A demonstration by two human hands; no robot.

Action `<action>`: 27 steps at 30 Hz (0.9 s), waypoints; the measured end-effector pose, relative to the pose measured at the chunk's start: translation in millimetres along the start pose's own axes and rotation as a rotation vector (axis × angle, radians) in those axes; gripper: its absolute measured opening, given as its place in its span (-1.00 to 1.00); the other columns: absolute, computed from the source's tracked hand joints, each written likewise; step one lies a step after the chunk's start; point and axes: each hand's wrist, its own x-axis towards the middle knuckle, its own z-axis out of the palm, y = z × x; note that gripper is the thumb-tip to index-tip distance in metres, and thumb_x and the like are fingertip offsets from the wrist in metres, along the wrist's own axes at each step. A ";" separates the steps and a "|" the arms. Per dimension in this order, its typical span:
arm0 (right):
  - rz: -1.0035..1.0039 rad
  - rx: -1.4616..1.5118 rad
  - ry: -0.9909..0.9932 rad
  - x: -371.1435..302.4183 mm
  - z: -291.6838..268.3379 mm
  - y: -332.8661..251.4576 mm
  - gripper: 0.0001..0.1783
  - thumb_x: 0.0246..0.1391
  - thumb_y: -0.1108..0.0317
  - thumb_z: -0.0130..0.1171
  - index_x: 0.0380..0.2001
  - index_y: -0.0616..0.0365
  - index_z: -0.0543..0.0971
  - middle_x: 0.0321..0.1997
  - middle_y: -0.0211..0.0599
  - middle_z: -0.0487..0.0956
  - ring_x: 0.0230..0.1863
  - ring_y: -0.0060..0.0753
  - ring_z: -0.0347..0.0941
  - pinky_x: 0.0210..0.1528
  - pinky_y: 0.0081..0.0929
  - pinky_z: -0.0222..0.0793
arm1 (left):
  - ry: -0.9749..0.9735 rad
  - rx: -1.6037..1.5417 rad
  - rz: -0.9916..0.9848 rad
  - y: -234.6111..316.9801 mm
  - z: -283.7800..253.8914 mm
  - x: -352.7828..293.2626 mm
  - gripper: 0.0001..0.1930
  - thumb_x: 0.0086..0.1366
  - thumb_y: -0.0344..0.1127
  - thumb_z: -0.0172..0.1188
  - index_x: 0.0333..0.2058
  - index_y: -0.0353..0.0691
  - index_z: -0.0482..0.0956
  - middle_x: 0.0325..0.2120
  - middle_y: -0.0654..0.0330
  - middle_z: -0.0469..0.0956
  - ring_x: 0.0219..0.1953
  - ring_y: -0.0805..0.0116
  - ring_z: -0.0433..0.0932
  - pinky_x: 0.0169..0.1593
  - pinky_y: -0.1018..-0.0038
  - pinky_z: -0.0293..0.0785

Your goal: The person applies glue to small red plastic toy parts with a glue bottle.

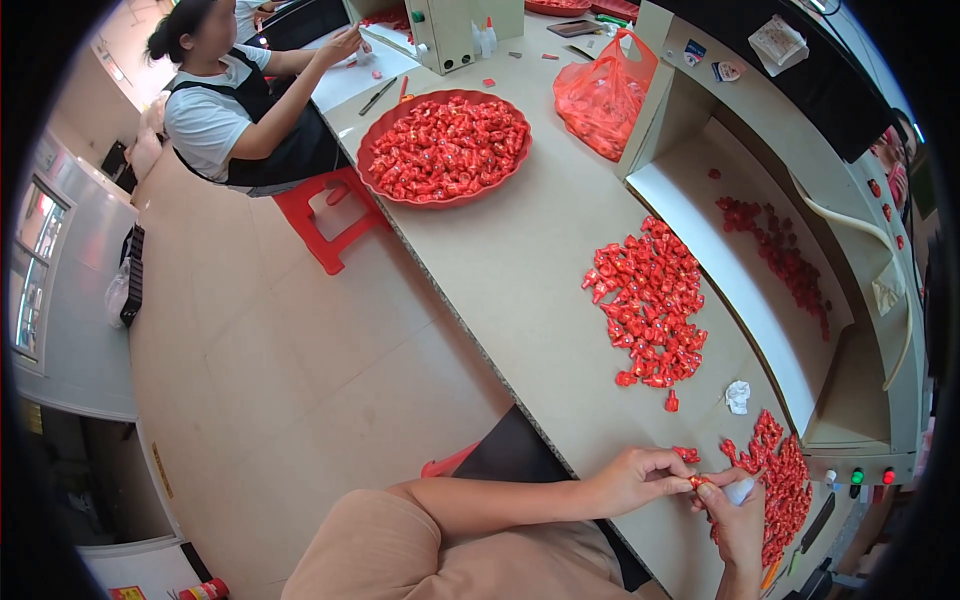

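Observation:
My left hand point(642, 482) and my right hand point(738, 522) meet over the near part of the table. A small glossy red piece with gold markings point(699, 481) is pinched between their fingertips. My right hand also has a whitish, partly hidden object point(740, 489) in it; its kind is unclear. Just beyond my left fingers lies a loose red piece point(687, 454). A dense heap of small red pieces point(789, 495) spreads beside my right hand. Farther up the table lies another large group of red pieces point(655, 305).
A scalloped red tray point(447, 204) full of red pieces sits by the table's left edge. At right stands a light box-like cabinet point(650, 130) with red pieces inside. A crumpled tissue point(738, 397) and a red plastic bag point(605, 95) lie on the table. A co-worker point(235, 110) sits far left.

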 end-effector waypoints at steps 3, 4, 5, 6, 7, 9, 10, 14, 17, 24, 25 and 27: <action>0.016 -0.025 0.024 -3.2 2.0 -3.7 -0.90 -0.02 0.54 0.22 -0.42 0.29 0.49 -0.45 -0.21 0.60 -0.57 -0.56 0.48 -0.57 -0.70 0.32 | 0.007 0.018 -0.011 1.4 -2.4 -0.1 -0.91 0.29 -0.44 0.14 -0.29 -0.35 0.53 -0.36 0.24 0.55 -0.29 0.55 0.51 -0.18 0.57 0.47; 0.000 0.008 0.033 -4.8 0.7 -0.8 -0.90 -0.02 0.54 0.21 -0.43 0.29 0.48 -0.45 -0.19 0.60 -0.57 -0.55 0.49 -0.57 -0.69 0.34 | 0.002 0.062 -0.045 1.1 1.3 -1.1 -0.91 0.29 -0.44 0.14 -0.28 -0.35 0.53 -0.37 0.25 0.55 -0.29 0.56 0.50 -0.19 0.58 0.46; -0.012 0.015 0.025 -4.5 -1.3 4.1 -0.90 -0.02 0.54 0.21 -0.43 0.29 0.48 -0.45 -0.19 0.60 -0.57 -0.55 0.49 -0.57 -0.69 0.34 | 0.005 0.076 -0.038 -3.1 3.0 -1.2 -0.91 0.29 -0.44 0.14 -0.28 -0.35 0.53 -0.37 0.25 0.55 -0.29 0.56 0.50 -0.19 0.58 0.46; -0.033 0.036 0.011 -2.9 -4.2 10.0 -0.89 -0.02 0.52 0.21 -0.41 0.29 0.49 -0.45 -0.20 0.60 -0.56 -0.54 0.48 -0.56 -0.67 0.35 | 0.006 -0.017 -0.032 -8.6 4.3 -0.6 -0.90 0.29 -0.42 0.14 -0.27 -0.34 0.53 -0.38 0.27 0.54 -0.30 0.57 0.50 -0.20 0.58 0.46; -0.048 0.047 -0.010 -0.9 -3.9 10.6 -0.88 -0.01 0.51 0.21 -0.40 0.30 0.50 -0.45 -0.21 0.59 -0.56 -0.54 0.48 -0.55 -0.66 0.37 | 0.015 -0.118 -0.025 -7.4 4.5 -1.2 -0.89 0.29 -0.41 0.14 -0.26 -0.34 0.53 -0.38 0.29 0.54 -0.30 0.57 0.49 -0.21 0.58 0.46; -0.034 -0.027 -0.037 -10.9 -3.9 -4.7 -0.85 0.03 0.41 0.23 -0.33 0.25 0.55 -0.48 -0.36 0.56 -0.54 -0.65 0.40 -0.53 -0.72 0.22 | 0.021 -0.047 -0.015 -5.7 6.0 -3.0 -0.88 0.30 -0.40 0.14 -0.26 -0.33 0.53 -0.38 0.30 0.54 -0.30 0.58 0.49 -0.21 0.58 0.45; -0.018 -0.092 -0.047 -14.4 -2.0 -10.9 -0.79 0.07 0.31 0.24 -0.26 0.20 0.61 -0.51 -0.52 0.53 -0.52 -0.76 0.31 -0.50 -0.78 0.06 | 0.012 0.025 -0.016 -3.4 5.3 -3.1 -0.87 0.30 -0.39 0.14 -0.25 -0.32 0.53 -0.39 0.31 0.54 -0.30 0.59 0.48 -0.21 0.59 0.45; -0.026 -0.088 -0.007 -20.9 -1.9 -4.5 -0.82 0.08 0.36 0.21 -0.27 0.22 0.61 -0.50 -0.52 0.54 -0.49 -0.74 0.33 -0.48 -0.78 0.09 | -0.021 -0.032 -0.065 -8.8 9.3 -5.7 -0.87 0.30 -0.39 0.14 -0.23 -0.31 0.54 -0.37 0.31 0.54 -0.28 0.58 0.49 -0.20 0.58 0.45; -0.050 0.118 0.104 -18.1 -4.9 21.1 -0.82 0.00 0.44 0.24 -0.33 0.31 0.53 -0.45 -0.28 0.58 -0.54 -0.56 0.46 -0.49 -0.64 0.40 | -0.029 -0.058 -0.013 -9.3 13.2 -2.1 -0.86 0.31 -0.40 0.12 -0.20 -0.31 0.54 -0.33 0.28 0.56 -0.25 0.55 0.50 -0.14 0.58 0.46; -0.105 0.195 -0.046 2.7 6.2 9.1 -0.71 0.12 0.41 0.19 -0.11 0.31 0.50 -0.34 -0.37 0.57 -0.40 -0.66 0.44 -0.28 -0.64 0.39 | 0.059 -0.003 -0.053 8.0 -2.7 4.3 -0.78 0.34 -0.43 0.07 -0.07 -0.34 0.43 -0.21 0.17 0.55 -0.14 0.47 0.52 -0.01 0.50 0.47; -0.084 0.199 -0.005 1.6 4.4 12.0 -0.71 0.12 0.41 0.19 -0.11 0.31 0.50 -0.34 -0.37 0.57 -0.40 -0.66 0.44 -0.28 -0.64 0.39 | 0.027 -0.022 -0.079 9.2 -1.8 5.6 -0.78 0.34 -0.43 0.07 -0.07 -0.34 0.43 -0.21 0.17 0.55 -0.14 0.47 0.52 -0.01 0.50 0.47; -0.130 0.263 -0.026 -1.9 -1.5 17.6 -0.70 0.13 0.39 0.19 -0.09 0.29 0.49 -0.33 -0.38 0.57 -0.37 -0.68 0.43 -0.26 -0.65 0.39 | 0.029 -0.047 -0.109 10.1 2.2 10.7 -0.76 0.35 -0.38 0.06 -0.05 -0.33 0.41 -0.23 0.14 0.55 -0.19 0.45 0.54 -0.04 0.49 0.47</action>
